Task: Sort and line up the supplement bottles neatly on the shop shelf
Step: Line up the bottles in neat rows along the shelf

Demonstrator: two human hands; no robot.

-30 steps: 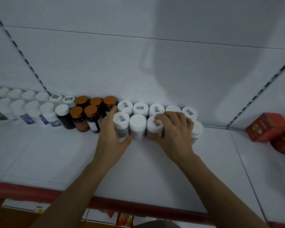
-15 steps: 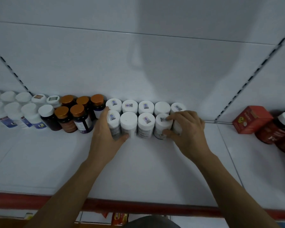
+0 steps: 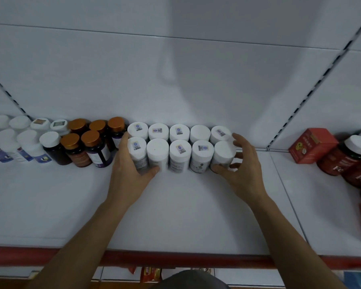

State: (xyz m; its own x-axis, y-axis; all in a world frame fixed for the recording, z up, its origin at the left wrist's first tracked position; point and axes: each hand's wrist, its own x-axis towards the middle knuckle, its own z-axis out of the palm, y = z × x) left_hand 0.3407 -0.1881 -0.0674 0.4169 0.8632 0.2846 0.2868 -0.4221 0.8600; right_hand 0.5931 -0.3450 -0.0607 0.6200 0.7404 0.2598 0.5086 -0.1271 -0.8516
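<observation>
- Head view: 10 white-capped bottles (image 3: 180, 149) stand in 2 touching rows of 5 at the back of the shelf (image 3: 186, 215).
- 7 caps carry small stickers, print unreadable; 3 are plain.
- Touching their left end: 5 copper-capped amber bottles (image 3: 90, 138).
- Well to the right: 1 red box (image 3: 312, 146) and 2 red jars (image 3: 333, 163) lettered "Fe".
- Left hand (image 3: 127, 172) grips the front-left bottle (image 3: 136, 147), thumb across the front.
- Right hand (image 3: 244, 170) cups the front-right bottle (image 3: 224, 152), thumb at its base, fingers curved and spread. Finger contact cannot be told.
</observation>
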